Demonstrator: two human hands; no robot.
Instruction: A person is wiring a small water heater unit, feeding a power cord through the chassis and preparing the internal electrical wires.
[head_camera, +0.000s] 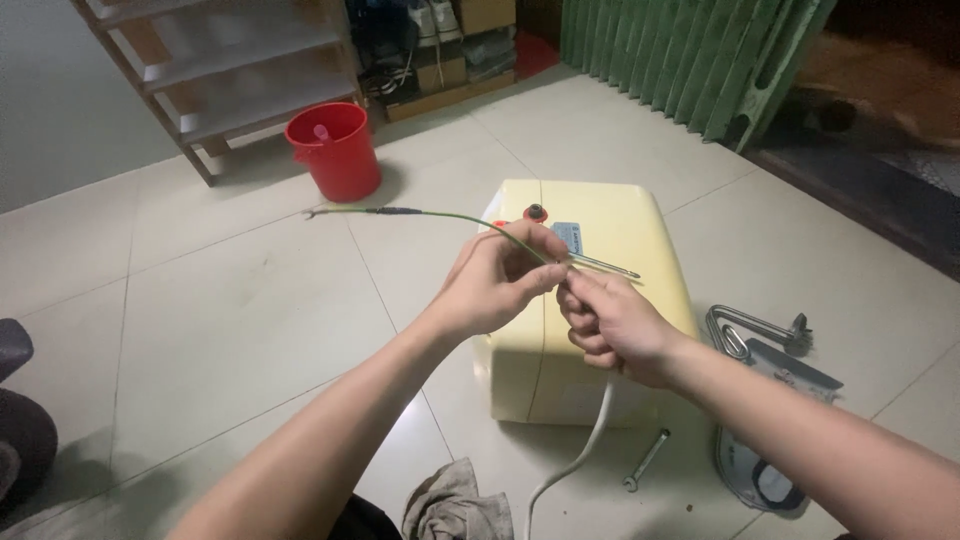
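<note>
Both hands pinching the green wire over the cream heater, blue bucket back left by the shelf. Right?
Wrong on one point: the bucket is red, not blue. The head view shows it back left by the shelf. Left hand and right hand do pinch the green wire over the cream heater.

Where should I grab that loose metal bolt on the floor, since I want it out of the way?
Take the bolt by the middle of its shaft, coming straight down from above. It lies flat on the tile floor, slanted, just right of the white cord and clear of the metal plate, so both long sides look free.
</note>
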